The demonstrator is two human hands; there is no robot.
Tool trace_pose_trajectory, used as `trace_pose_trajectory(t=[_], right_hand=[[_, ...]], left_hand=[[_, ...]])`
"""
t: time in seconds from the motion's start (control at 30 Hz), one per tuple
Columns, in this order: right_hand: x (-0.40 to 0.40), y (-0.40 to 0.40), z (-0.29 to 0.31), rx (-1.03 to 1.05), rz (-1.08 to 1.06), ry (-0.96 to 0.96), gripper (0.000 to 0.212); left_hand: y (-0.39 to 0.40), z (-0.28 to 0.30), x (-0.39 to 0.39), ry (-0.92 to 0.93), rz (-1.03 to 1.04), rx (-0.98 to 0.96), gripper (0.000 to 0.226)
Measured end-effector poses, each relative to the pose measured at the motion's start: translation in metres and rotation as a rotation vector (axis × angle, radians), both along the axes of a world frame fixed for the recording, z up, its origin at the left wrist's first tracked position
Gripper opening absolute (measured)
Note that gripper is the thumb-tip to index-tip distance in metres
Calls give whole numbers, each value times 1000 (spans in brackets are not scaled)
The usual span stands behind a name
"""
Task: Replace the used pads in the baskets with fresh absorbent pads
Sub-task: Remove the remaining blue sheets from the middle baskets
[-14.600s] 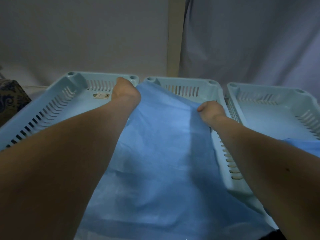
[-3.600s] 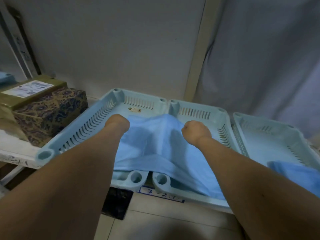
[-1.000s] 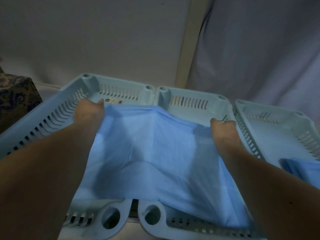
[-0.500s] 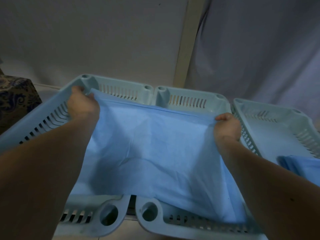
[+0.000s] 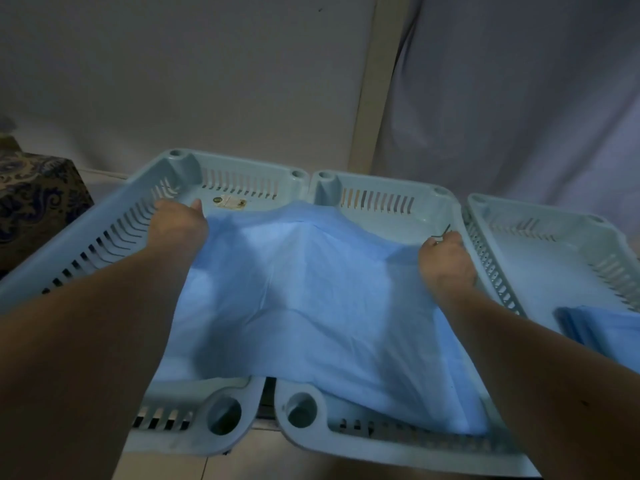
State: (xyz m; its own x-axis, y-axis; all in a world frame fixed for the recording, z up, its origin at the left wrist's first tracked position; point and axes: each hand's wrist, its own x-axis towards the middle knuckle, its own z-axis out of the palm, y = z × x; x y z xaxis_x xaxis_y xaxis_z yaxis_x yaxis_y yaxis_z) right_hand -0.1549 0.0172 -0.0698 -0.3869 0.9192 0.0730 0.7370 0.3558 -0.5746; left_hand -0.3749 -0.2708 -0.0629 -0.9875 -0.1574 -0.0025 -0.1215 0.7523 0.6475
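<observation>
A large blue absorbent pad (image 5: pixel 311 306) drapes across the left basket (image 5: pixel 114 233) and the middle basket (image 5: pixel 377 202), humped over the rims between them. My left hand (image 5: pixel 176 226) holds the pad's far left corner down inside the left basket. At the far right corner, my right hand (image 5: pixel 446 261) grips the pad low in the middle basket, by its right wall. The pad's near edge hangs over the front rim of the middle basket.
A third pale blue basket (image 5: pixel 540 244) stands at the right with a folded blue pad (image 5: pixel 602 330) at its near end. A patterned box (image 5: pixel 34 199) sits at the far left. A wall and a grey curtain close the back.
Both hands have lowered the pad's far edge from rim height down into the baskets; the edge now sags around the hump between the two baskets.
</observation>
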Motion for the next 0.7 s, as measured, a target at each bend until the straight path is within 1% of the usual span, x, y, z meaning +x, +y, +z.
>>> trace_pose_trajectory(t=[0.07, 0.27, 0.33, 0.43, 0.47, 0.5, 0.53, 0.6, 0.63, 0.7], right_hand=[[2, 2, 3, -33, 10, -1, 41], [18, -5, 14, -55, 70, -146, 39], [29, -13, 17, -49, 98, -181, 36], [47, -31, 25, -30, 227, -260, 16], [54, -38, 29, -39, 283, -277, 14], [58, -44, 30, -67, 347, -271, 19], [66, -51, 32, -126, 421, -219, 22], [76, -66, 35, -342, 550, -32, 19], [80, -75, 39, -434, 599, 53, 16], [87, -95, 51, -529, 700, 124, 11]], left_hand=[[-6, 1, 4, -31, -2, -36, 68], [-21, 14, 43, -148, -13, -302, 71], [-23, 21, 63, -132, -73, -405, 66], [-31, 26, 85, -103, -225, -538, 60], [-35, 28, 92, -102, -282, -559, 58], [-36, 30, 98, -111, -337, -557, 54], [-38, 35, 108, -110, -390, -541, 50], [-35, 44, 124, -125, -489, -485, 45], [-33, 48, 132, -131, -529, -431, 44], [-31, 57, 152, -149, -578, -218, 37]])
